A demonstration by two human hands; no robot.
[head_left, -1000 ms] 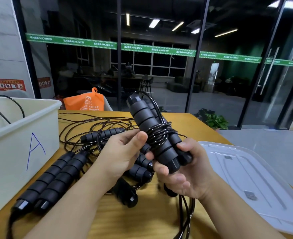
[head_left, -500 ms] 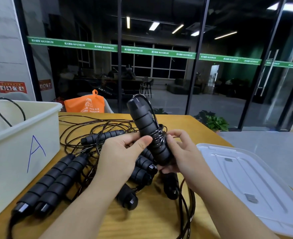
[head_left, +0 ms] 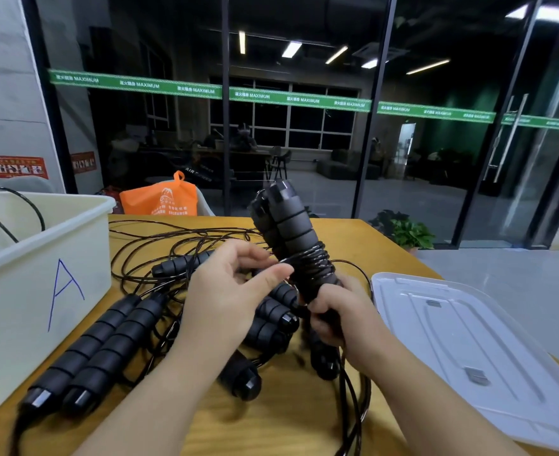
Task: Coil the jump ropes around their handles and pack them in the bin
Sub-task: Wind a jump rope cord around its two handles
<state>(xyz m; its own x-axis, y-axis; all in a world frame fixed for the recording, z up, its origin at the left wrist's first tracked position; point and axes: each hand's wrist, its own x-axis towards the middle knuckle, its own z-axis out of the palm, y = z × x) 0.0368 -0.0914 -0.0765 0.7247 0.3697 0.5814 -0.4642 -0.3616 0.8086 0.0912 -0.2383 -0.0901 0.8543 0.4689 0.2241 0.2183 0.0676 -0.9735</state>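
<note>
My right hand (head_left: 340,319) grips the lower end of a pair of black foam jump rope handles (head_left: 288,225), held upright and tilted left above the table. Thin black rope (head_left: 314,261) is coiled several turns around their middle. My left hand (head_left: 235,294) pinches that rope between thumb and forefinger just left of the coil. The loose rest of the rope hangs down past my right wrist. A white bin (head_left: 41,268) marked "A" stands at the left, with a black rope loop showing inside it.
Other black handles (head_left: 100,343) and tangled ropes (head_left: 173,245) lie on the wooden table (head_left: 271,419) between the bin and my hands. A clear plastic lid (head_left: 462,350) lies at the right. An orange bag (head_left: 159,199) sits behind the table's far edge.
The handle pair has tilted more upright. My right hand has slid down to its lower end, and my left hand has moved from the handle to pinching the rope beside the coil.
</note>
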